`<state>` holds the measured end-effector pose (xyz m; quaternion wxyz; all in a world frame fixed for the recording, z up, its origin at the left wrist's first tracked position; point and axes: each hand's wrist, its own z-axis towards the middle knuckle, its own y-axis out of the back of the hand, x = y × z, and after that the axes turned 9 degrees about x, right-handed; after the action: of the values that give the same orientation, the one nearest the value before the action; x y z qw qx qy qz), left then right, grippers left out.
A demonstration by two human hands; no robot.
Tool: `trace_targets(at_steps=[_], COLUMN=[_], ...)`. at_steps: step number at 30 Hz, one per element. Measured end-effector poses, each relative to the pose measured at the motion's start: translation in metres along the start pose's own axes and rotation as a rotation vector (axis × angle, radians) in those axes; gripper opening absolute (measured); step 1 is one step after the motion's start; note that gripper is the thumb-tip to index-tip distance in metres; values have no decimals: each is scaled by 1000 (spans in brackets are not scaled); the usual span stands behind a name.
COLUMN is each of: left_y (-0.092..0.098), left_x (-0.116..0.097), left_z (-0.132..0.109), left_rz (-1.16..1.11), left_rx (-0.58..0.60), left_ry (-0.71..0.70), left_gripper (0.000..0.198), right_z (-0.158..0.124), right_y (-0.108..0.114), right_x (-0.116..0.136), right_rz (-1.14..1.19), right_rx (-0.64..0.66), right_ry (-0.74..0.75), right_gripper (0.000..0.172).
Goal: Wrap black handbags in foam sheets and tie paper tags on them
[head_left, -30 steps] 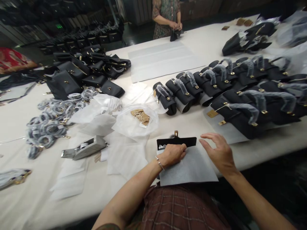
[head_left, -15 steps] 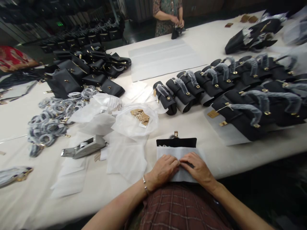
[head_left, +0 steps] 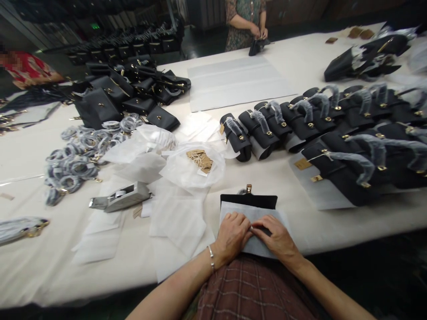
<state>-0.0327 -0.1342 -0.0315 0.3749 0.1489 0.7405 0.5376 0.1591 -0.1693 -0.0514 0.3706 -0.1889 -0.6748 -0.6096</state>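
Observation:
In front of my body lies a black bag (head_left: pixel 260 201) with its flap laid back at the far side and a gold clasp (head_left: pixel 249 188) beyond it. A pale grey sheet (head_left: pixel 230 207) covers its near part. My left hand (head_left: pixel 233 235) rests on this sheet, fingers bent and closed. Beside it, my right hand (head_left: pixel 276 238) is closed too, its thumb and fingers pinched together. The fingertips of both hands meet over the middle of the sheet, at a tiny pale spot. What they pinch there is too small to make out.
Left of the bag are thin white sheets (head_left: pixel 180 222), a grey tape dispenser (head_left: pixel 128 198), a plastic bag of brown tags (head_left: pixel 200 161) and wrapped straps (head_left: pixel 71 166). Finished black handbags (head_left: pixel 333 173) stand at right, more bags (head_left: pixel 103 104) at back left. Two co-workers are across the table.
The view has shifted slightly, so the scene sits a little further right. Both hands stay together over the sheet, with my left fingers drawn in a little more.

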Motion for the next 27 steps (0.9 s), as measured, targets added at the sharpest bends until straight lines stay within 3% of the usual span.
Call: trace_targets(at_steps=[12,15,22,27], left_y=[-3,-5,-19,-23], left_x=[-5,-2,12,15], left_z=[5,1,-15,-17], left_rz=[23,-19,-49,26], left_rx=[118,97,-93,-119], left_ry=[114,125,-78,-187], left_gripper=[19,20,17,17], right_z=[8,11,13,16], right_y=[1,2,15,17], right_x=[3,6,1,3], right_rz=[-185,-207,99,251], right_rx=[219,273,365,320], right_ry=[-11,-49,-140,-232], right_gripper=[7,6,10,9])
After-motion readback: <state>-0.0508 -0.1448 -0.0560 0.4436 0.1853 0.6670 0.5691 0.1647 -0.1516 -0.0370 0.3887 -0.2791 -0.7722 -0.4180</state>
